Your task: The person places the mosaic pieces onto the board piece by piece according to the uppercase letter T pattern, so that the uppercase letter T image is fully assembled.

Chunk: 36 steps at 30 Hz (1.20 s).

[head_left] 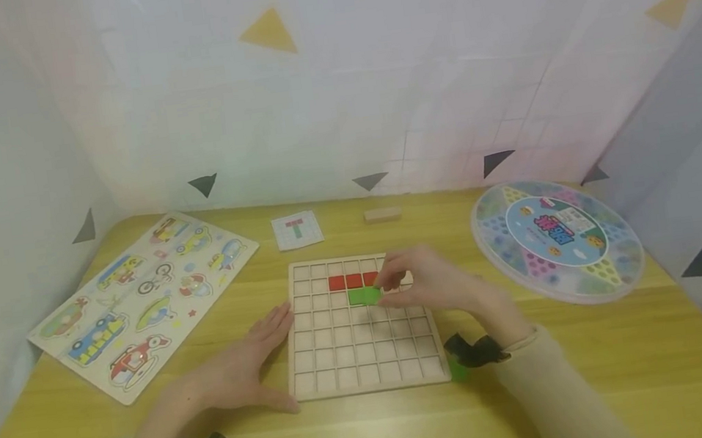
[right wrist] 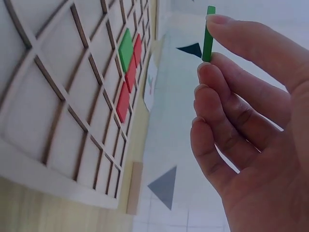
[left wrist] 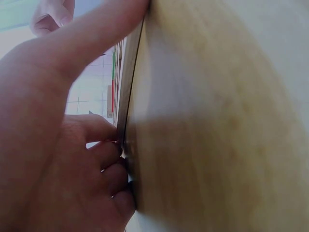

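Observation:
A square wooden grid board (head_left: 348,376) lies on the table. Three red tiles (head_left: 337,283) sit side by side in one of its upper rows, and a green tile (right wrist: 125,50) lies in the row below them. Above the board, my right hand (head_left: 429,281) pinches another green tile (right wrist: 208,36) between thumb and index finger, its other fingers bent below. My left hand (head_left: 241,372) rests at the board's left side; its fingers touch that edge and its thumb lies by the near left corner. Partly hidden by the right wrist, something green (head_left: 458,370) lies beside the near right corner.
Behind the board are a paper card (head_left: 309,234) with a red and green T pattern and a small wooden block (head_left: 382,215). A vehicle picture puzzle (head_left: 204,316) lies to the left. At right is a round game board (head_left: 493,248) with a blue label.

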Each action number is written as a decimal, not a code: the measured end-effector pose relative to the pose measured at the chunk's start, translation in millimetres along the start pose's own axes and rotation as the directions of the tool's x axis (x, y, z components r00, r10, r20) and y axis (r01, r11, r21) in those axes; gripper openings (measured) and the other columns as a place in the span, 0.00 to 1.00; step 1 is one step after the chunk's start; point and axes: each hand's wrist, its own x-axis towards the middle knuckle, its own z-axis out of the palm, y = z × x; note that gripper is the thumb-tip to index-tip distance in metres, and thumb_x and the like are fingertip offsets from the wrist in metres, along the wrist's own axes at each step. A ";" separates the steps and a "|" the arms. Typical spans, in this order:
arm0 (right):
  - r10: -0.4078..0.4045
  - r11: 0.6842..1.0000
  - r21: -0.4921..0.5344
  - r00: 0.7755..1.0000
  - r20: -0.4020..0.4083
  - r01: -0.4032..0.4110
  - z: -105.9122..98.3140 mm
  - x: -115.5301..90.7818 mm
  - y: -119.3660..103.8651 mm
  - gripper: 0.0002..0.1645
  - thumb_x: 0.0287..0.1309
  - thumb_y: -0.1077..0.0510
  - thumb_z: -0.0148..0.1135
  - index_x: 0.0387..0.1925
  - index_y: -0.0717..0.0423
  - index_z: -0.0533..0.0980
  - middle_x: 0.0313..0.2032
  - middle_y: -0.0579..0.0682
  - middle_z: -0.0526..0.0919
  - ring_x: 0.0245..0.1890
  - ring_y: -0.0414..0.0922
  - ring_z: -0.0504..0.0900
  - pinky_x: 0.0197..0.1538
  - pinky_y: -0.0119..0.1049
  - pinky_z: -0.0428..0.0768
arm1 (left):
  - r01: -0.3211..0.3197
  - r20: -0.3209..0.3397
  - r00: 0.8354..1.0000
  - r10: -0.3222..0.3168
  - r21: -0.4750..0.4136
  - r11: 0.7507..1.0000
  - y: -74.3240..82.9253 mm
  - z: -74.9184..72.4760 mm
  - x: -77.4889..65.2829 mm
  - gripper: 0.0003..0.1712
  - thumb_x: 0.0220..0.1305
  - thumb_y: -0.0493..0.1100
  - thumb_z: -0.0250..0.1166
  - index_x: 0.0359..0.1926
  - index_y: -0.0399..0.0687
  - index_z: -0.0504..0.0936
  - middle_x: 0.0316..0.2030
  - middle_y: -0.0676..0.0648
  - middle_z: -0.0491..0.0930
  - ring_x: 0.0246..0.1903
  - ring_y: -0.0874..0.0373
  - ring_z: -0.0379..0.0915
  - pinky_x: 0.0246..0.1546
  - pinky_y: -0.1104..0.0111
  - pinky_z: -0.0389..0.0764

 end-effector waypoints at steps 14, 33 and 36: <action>0.037 0.998 0.040 0.998 0.042 -0.038 26.5 10.6 1.6 0.09 0.54 0.57 0.75 0.38 0.52 0.87 0.31 0.39 0.80 0.35 0.39 0.80 0.42 0.41 0.85 | 0.006 0.001 1.000 -0.006 -0.003 1.000 0.8 -0.6 0.1 0.75 0.43 0.75 0.72 0.79 0.43 0.44 0.80 0.47 0.32 0.79 0.43 0.30 0.75 0.46 0.49; 0.075 0.996 0.041 0.995 0.059 -0.077 38.1 11.8 19.2 0.10 0.54 0.55 0.75 0.40 0.51 0.87 0.31 0.38 0.81 0.33 0.37 0.78 0.38 0.30 0.82 | 0.009 0.004 1.000 -0.009 0.008 1.000 1.2 -0.5 -0.2 0.75 0.43 0.76 0.71 0.80 0.43 0.44 0.80 0.48 0.32 0.78 0.43 0.31 0.75 0.46 0.49; 0.083 0.996 0.031 0.995 0.060 -0.085 38.7 11.9 20.2 0.10 0.55 0.54 0.75 0.40 0.50 0.87 0.31 0.37 0.80 0.33 0.37 0.78 0.38 0.30 0.81 | 0.011 0.002 1.000 -0.011 0.008 1.000 2.0 -0.9 -0.5 0.75 0.42 0.76 0.71 0.80 0.44 0.45 0.80 0.48 0.32 0.78 0.43 0.31 0.75 0.46 0.49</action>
